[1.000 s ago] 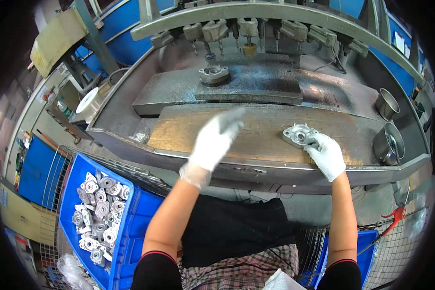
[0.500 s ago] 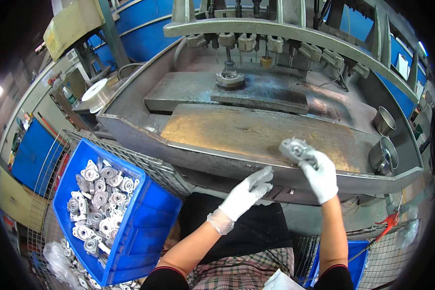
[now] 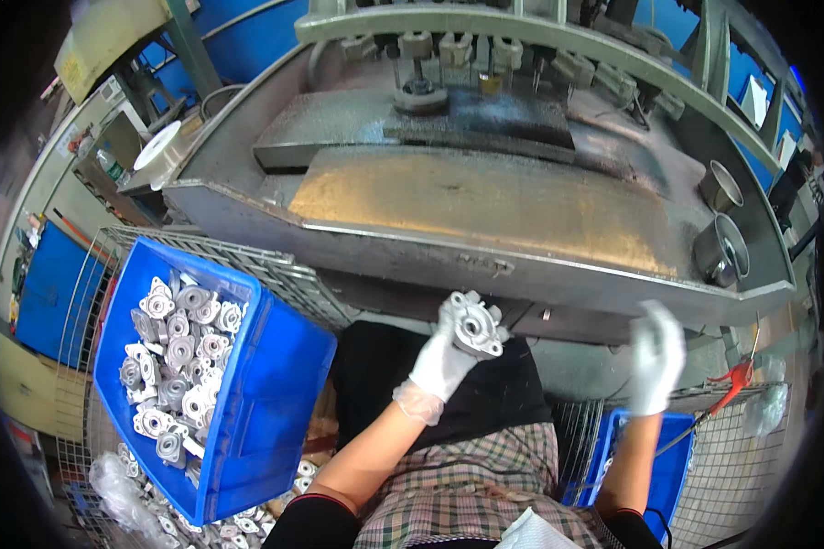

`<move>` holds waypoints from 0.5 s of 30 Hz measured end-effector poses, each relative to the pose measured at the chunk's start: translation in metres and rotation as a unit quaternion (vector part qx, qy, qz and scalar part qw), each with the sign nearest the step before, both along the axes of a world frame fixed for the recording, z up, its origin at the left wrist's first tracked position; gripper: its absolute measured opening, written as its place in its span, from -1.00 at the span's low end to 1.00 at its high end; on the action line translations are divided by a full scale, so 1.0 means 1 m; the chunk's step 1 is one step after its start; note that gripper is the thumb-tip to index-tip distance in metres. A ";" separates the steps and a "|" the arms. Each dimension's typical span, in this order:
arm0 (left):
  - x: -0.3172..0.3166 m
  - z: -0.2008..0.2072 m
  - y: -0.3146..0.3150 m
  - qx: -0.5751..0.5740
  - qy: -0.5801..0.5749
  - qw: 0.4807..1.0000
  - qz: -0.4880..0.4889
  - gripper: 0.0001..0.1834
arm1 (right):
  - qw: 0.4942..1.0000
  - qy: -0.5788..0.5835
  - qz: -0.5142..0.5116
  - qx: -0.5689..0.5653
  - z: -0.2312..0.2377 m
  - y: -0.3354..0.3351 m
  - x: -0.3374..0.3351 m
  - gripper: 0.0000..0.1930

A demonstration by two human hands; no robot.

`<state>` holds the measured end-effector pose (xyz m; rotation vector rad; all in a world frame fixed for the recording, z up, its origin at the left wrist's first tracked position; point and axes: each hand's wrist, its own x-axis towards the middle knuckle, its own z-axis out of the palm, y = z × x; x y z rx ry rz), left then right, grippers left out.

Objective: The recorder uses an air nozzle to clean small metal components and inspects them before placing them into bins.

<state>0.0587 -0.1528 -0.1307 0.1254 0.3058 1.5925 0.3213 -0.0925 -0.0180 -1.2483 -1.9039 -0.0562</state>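
A silvery cast metal flange part (image 3: 478,327), with a round bore in its middle and lobed ears, is gripped in my left hand (image 3: 441,364). It is held up in front of my lap, just below the front edge of the metal work tray (image 3: 485,252). My right hand (image 3: 657,361), in a white glove like the left, is raised apart on the right, smeared by motion; its fingers look stretched and nothing shows in them. Farther back, a similar round metal piece (image 3: 421,101) sits on a dark steel block (image 3: 339,119) under a spindle.
A blue bin (image 3: 279,412) full of similar castings stands at the left in a wire cage. Two metal cups (image 3: 721,252) stand at the tray's right end. A red air gun (image 3: 732,380) hangs over another blue bin (image 3: 673,457). A machine frame (image 3: 540,32) crosses overhead.
The casting has passed from my right hand to my left and come down toward me. My right hand has moved off to the right. The whole view has shifted slightly.
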 end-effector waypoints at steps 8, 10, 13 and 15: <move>-0.044 -0.055 -0.007 -0.047 -0.059 0.996 -0.043 -0.48 | 0.859 0.010 -0.512 0.026 -0.079 0.029 0.317 -0.46; -0.052 -0.069 -0.008 -0.076 -0.044 0.996 -0.030 -0.49 | 0.883 0.111 -0.455 0.020 -0.114 0.031 0.355 -0.39; -0.066 -0.102 -0.003 -0.107 -0.095 0.990 0.012 -0.48 | 0.880 0.318 -0.325 -0.141 -0.120 0.028 0.368 -0.34; -0.075 -0.123 -0.003 -0.127 -0.082 0.988 0.029 -0.51 | 0.877 0.342 -0.306 -0.146 -0.108 0.025 0.361 -0.35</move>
